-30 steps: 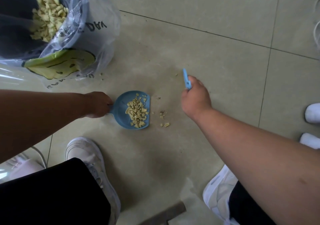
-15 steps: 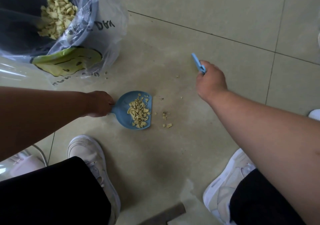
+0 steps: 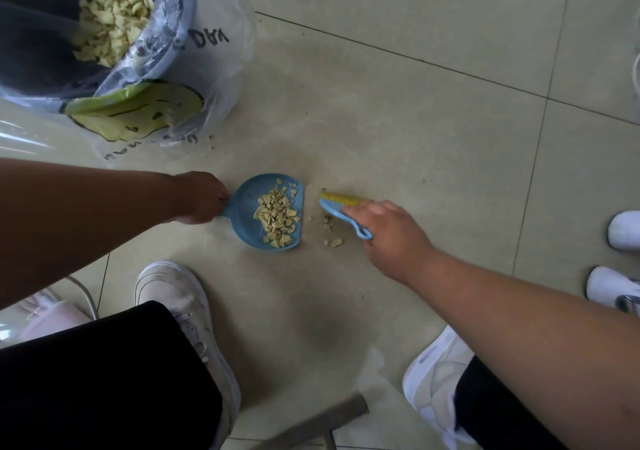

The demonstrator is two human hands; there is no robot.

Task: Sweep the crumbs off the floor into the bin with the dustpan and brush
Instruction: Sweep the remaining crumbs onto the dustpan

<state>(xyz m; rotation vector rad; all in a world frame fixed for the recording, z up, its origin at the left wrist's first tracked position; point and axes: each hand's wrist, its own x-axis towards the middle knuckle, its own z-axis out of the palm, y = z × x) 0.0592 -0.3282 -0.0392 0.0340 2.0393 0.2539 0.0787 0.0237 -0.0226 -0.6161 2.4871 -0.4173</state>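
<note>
Left hand [image 3: 202, 197] fingers grip the crumb-filled blue dustpan [image 3: 268, 211]; right hand [image 3: 388, 233] fingers clasp the yellow-bristled brush [image 3: 341, 205].

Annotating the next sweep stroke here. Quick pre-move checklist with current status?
1. Left hand grips the handle of the blue plastic dustpan: ok.
2. Dustpan's straight open edge faces the loose crumbs on the floor: ok.
3. Dustpan lip flat against the beige tiled floor: cannot tell.
4. Right hand holds the small blue brush with yellow bristles, bristles at the far side of the loose crumbs: ok.
5. Floor cleared of crumbs: not ok, a few pieces lie between brush and pan, and a few specks near the bag.
6. Bin lined with a clear plastic bag open and beside the left arm: ok.
</note>
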